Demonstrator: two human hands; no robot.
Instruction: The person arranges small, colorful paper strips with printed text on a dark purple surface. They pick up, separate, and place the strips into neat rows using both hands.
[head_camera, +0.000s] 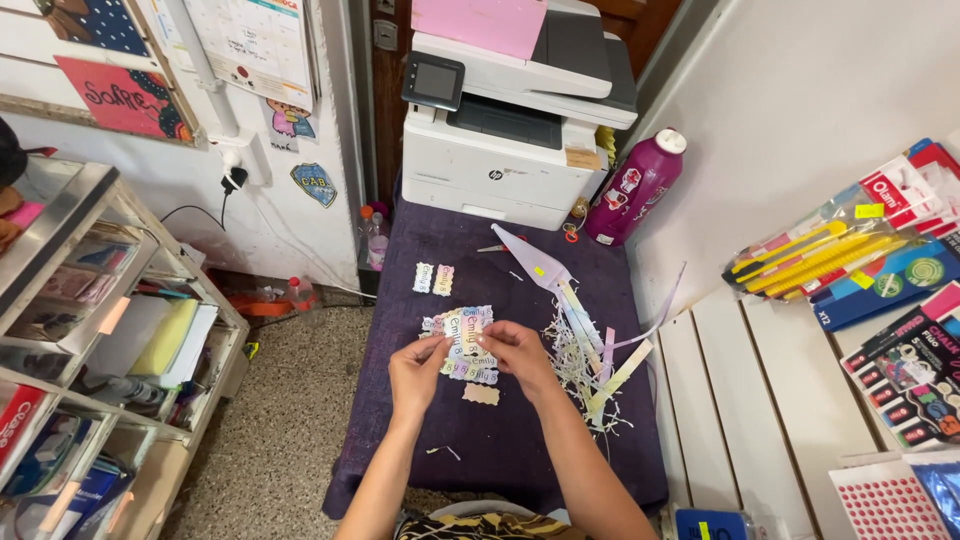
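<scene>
Where both hands' grip meets: the label sheet (462, 340), pinched between left hand (415, 372) and right hand (516, 352).

Paper scraps (585, 385) right of labels (462, 345), printer (510, 150) behind.

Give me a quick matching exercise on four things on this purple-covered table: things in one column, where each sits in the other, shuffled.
Things:
1. printer
2. magenta bottle
3. paper trimmings
4. sticker sheet

Places:
A. between the left hand and the right hand
B. at the far end of the table, by the door
C. piled to the right of the hands
D. leaning against the white wall, right of the printer

Pairs: 1-B, 2-D, 3-C, 4-A
</scene>
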